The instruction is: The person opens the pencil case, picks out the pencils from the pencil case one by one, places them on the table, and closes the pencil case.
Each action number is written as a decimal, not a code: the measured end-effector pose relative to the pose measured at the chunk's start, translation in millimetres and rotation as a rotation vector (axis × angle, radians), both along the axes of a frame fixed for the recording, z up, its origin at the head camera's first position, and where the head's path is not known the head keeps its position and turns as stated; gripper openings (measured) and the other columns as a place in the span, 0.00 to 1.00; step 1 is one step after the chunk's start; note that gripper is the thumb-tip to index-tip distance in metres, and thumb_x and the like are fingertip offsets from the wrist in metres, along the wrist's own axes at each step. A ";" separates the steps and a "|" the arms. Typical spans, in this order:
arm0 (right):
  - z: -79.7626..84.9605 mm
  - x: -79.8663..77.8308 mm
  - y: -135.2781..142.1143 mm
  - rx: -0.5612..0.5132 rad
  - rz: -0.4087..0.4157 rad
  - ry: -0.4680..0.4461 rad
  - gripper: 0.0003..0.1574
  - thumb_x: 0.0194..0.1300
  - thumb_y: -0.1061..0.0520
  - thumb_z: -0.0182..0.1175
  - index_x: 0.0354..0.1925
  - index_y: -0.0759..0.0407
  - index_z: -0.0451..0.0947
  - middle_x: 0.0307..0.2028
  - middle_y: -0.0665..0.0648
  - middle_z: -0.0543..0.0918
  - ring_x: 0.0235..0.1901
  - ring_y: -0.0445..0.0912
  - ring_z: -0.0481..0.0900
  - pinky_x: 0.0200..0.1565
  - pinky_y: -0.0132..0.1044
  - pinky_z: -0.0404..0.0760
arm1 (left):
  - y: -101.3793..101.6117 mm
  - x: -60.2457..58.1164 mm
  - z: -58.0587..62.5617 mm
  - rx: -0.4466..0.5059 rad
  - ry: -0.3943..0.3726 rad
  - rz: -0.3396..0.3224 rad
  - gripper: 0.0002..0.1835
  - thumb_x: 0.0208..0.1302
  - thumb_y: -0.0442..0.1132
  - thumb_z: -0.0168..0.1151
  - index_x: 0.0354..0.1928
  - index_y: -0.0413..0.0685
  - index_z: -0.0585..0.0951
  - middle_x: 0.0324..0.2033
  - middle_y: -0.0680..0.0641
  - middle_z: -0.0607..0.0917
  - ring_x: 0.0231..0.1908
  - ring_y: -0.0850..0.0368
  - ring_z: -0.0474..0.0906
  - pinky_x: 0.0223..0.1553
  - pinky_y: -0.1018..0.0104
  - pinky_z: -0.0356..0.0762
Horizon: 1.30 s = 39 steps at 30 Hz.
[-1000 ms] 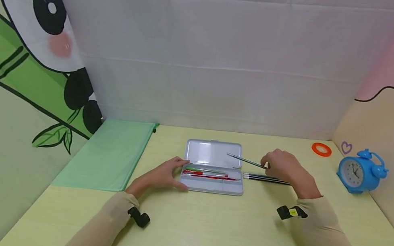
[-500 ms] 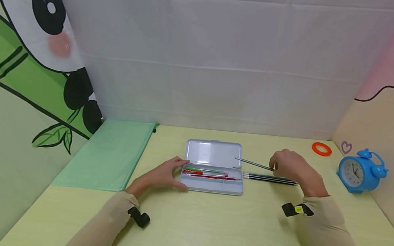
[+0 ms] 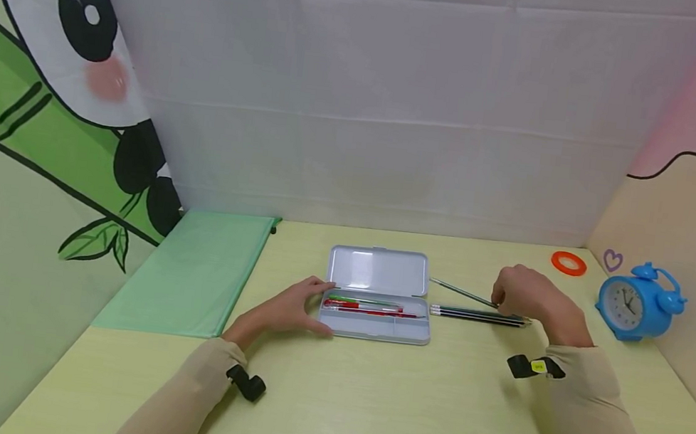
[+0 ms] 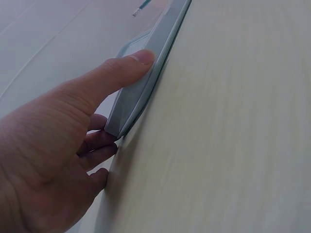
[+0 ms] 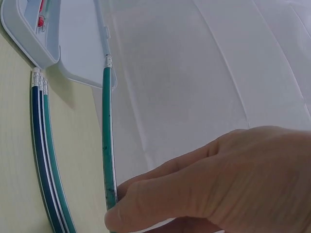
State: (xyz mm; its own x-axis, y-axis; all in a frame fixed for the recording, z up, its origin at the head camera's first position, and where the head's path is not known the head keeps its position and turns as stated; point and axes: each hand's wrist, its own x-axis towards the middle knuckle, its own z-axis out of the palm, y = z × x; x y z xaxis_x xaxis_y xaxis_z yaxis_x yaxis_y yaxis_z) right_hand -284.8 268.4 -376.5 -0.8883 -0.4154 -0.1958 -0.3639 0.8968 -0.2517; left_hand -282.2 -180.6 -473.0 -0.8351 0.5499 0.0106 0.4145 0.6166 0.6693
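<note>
An open white pencil case (image 3: pixel 361 327) lies on the table, its lid (image 3: pixel 376 269) folded back. Red and green pens (image 3: pixel 370 307) are inside. My left hand (image 3: pixel 286 308) holds the case by its left end; in the left wrist view the thumb (image 4: pixel 143 57) lies along its side wall. To the right, my right hand (image 3: pixel 529 296) pinches a green pencil (image 5: pixel 107 121) near one end, raised above the table. The pencil's silver-tipped end points left toward the lid. Just below it, several dark and green pencils (image 3: pixel 472 316) lie side by side at the case's right edge.
A blue alarm clock (image 3: pixel 638 301) stands on the right, with an orange ring (image 3: pixel 568 263) behind it to the left. A green cloth-like mat (image 3: pixel 187 274) covers the table's left side. White sheeting (image 3: pixel 361 104) hangs along the back.
My right hand has moved right with the green pencil, drawing its tip away from over the lid and uncovering more of the pencils below. The left hand and case have stayed still.
</note>
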 end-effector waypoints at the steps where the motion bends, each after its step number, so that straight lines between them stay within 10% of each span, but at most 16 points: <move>1: -0.7 -0.5 1.0 0.002 0.003 -0.004 0.09 0.55 0.69 0.69 0.37 0.63 0.88 0.32 0.53 0.85 0.31 0.47 0.80 0.39 0.47 0.84 | -0.1 0.0 0.0 -0.002 0.000 0.001 0.54 0.46 0.57 0.81 0.73 0.45 0.67 0.59 0.49 0.72 0.60 0.52 0.68 0.66 0.49 0.64; 25: -21.7 -5.6 1.2 0.093 -0.034 -0.181 0.12 0.54 0.73 0.68 0.31 0.56 0.86 0.29 0.52 0.81 0.30 0.49 0.75 0.37 0.41 0.82 | -0.5 -0.1 -0.6 0.000 -0.001 0.003 0.55 0.45 0.59 0.81 0.73 0.46 0.67 0.59 0.50 0.72 0.59 0.53 0.68 0.65 0.49 0.65; 39: -27.5 -6.1 -3.5 0.120 0.014 -0.129 0.16 0.49 0.76 0.61 0.24 0.57 0.83 0.24 0.51 0.75 0.25 0.46 0.69 0.25 0.34 0.69 | 0.4 3.0 2.4 -0.014 0.008 0.001 0.54 0.46 0.57 0.81 0.74 0.44 0.66 0.58 0.50 0.72 0.58 0.53 0.68 0.65 0.50 0.66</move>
